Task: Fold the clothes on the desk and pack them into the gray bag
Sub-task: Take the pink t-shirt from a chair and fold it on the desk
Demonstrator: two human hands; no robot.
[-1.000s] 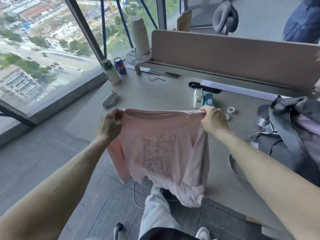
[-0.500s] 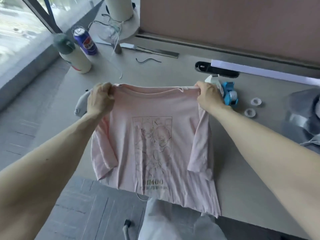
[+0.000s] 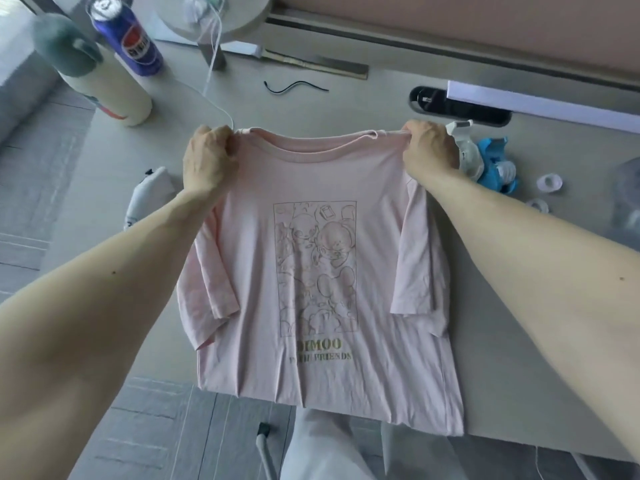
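A pale pink T-shirt [image 3: 322, 271] with a line drawing and "DIMOO" lettering lies front up on the grey desk [image 3: 502, 358], its hem hanging over the near edge. Both sleeves are folded in over the body. My left hand [image 3: 207, 157] grips the left shoulder of the shirt. My right hand [image 3: 431, 150] grips the right shoulder. Only a blurred grey sliver of the gray bag [image 3: 627, 202] shows at the right edge.
A cream bottle with a green cap [image 3: 100, 81] and a blue can [image 3: 128, 36] stand at the back left. A white sock [image 3: 149, 194] lies left of the shirt. A blue tape dispenser [image 3: 491, 164] and white tape rolls [image 3: 549, 182] lie to the right. A pink partition runs along the back.
The shirt went from hanging in the air to lying flat on the desk, both hands still holding its shoulders. The view has tilted down and closer.
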